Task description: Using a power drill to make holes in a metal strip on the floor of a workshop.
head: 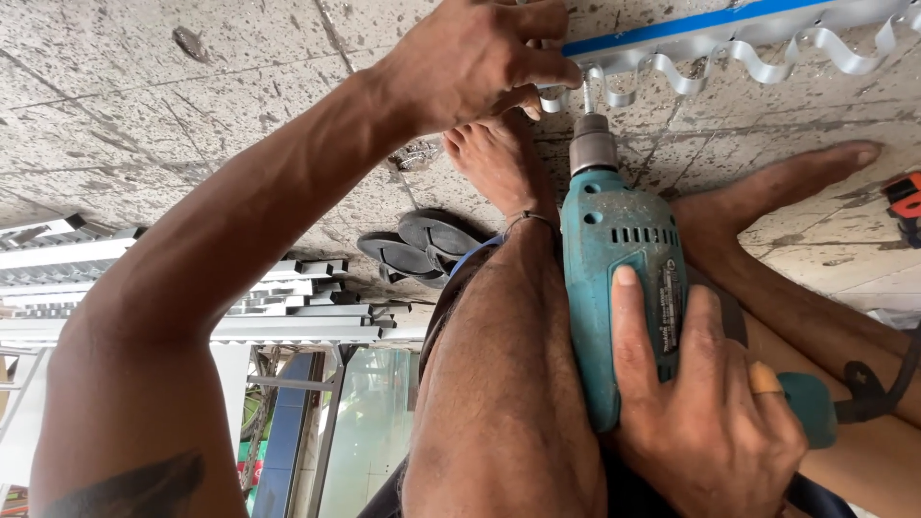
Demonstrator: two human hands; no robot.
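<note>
Right hand clamping teal drill, bit pointing along its axis into scalloped metal strip; left hand pinching the strip beside the bit.

I am watching through a single head-worn camera that is looking steeply down and forward over the wearer's own knees, sitting very close to the teal plastic power drill and both hands, and taking in the speckled grey concrete floor beyond; no second view is sharing the scene.
</note>
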